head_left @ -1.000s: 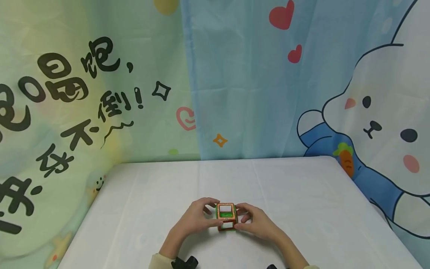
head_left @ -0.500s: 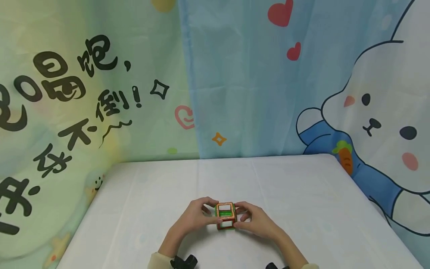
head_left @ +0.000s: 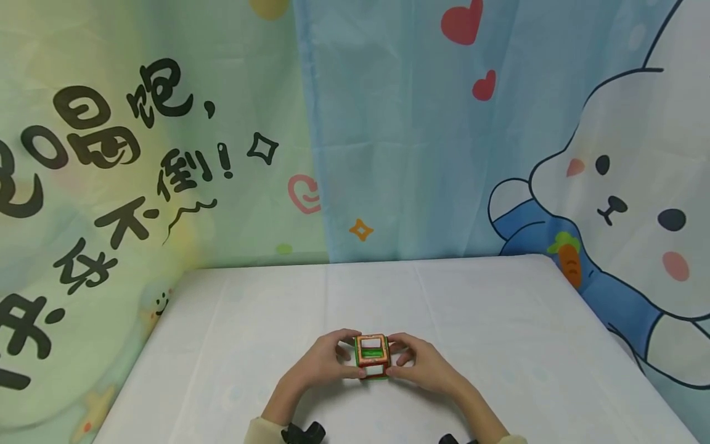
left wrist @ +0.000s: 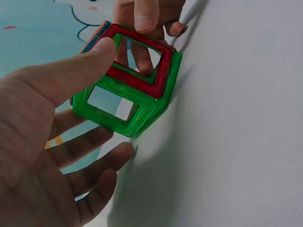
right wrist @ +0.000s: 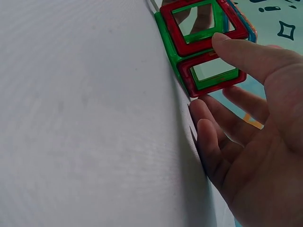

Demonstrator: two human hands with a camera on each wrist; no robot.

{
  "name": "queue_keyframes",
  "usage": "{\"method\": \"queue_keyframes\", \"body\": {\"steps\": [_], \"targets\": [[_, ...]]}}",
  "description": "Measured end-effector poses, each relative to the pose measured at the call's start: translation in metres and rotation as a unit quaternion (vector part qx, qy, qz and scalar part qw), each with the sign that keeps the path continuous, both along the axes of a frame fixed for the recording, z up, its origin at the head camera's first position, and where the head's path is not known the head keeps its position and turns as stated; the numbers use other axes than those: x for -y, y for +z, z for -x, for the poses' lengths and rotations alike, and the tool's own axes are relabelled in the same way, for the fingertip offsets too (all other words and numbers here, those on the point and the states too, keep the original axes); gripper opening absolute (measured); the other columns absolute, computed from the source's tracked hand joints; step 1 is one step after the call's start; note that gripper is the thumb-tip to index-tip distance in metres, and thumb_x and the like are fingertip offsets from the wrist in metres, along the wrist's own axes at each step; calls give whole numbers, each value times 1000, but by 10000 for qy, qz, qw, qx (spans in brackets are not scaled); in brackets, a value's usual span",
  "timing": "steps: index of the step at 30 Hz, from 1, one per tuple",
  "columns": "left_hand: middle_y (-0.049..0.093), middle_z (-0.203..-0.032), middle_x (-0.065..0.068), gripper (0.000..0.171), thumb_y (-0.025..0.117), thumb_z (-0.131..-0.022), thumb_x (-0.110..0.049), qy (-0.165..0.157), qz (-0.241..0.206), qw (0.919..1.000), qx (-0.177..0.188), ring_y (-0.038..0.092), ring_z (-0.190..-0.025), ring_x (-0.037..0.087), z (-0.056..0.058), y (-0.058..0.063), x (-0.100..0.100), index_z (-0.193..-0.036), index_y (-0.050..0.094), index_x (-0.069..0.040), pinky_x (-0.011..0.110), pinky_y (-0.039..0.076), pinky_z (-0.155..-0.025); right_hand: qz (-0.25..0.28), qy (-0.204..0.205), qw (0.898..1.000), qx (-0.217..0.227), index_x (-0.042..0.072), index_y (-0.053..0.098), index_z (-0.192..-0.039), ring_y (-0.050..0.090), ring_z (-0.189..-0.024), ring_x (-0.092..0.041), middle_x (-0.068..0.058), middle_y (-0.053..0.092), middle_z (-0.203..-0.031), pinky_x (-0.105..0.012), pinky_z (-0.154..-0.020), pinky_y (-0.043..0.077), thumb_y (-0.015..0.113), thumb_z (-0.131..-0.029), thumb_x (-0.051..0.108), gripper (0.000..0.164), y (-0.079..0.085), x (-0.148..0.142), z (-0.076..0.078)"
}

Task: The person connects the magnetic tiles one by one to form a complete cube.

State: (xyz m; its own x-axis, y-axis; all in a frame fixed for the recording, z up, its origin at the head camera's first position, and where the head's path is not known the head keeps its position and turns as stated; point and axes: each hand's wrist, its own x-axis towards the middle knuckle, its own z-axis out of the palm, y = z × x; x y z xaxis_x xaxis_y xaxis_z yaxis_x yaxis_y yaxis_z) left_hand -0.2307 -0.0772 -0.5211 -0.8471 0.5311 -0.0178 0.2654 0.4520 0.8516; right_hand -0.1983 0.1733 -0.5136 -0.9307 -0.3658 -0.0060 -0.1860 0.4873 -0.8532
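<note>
A small cube of magnetic building tiles (head_left: 372, 361) stands on the white table, between both hands. Its tiles are open square frames: orange on top and red in front in the head view, with a green side facing the left wrist camera and a red one facing the right. My left hand (head_left: 320, 362) holds the cube from the left, thumb (left wrist: 105, 47) on the red front tile near its corner. From the right, my right hand (head_left: 424, 367) holds it, thumb (right wrist: 222, 41) at the front tile's edge. The far fingertips are partly hidden behind the cube.
White cloth covers the table (head_left: 249, 320), whose far edge meets a printed curtain (head_left: 388, 154) with a cartoon rabbit, hearts and lettering. Black wrist-worn devices, such as the left one (head_left: 304, 433), show at the bottom edge of the head view.
The left thumb has slid slightly down and left along the cube's front, and the left fingers have dropped a little. The right hand and the cube look unmoved.
</note>
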Motion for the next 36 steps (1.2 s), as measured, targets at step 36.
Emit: {"method": "queue_keyframes", "body": {"steps": [36], "targets": [[64,-109,-1,62,85,-75,-14,-243,-311,9989,247,61,-87,10,8,-10,9,-129,58,-2,27,50,-77,-196,113,9997,49,0,58,-125,59,-85,-18,-9,64,-113,-28,-70,48,69,-88,7,39,2,-5,1]]}}
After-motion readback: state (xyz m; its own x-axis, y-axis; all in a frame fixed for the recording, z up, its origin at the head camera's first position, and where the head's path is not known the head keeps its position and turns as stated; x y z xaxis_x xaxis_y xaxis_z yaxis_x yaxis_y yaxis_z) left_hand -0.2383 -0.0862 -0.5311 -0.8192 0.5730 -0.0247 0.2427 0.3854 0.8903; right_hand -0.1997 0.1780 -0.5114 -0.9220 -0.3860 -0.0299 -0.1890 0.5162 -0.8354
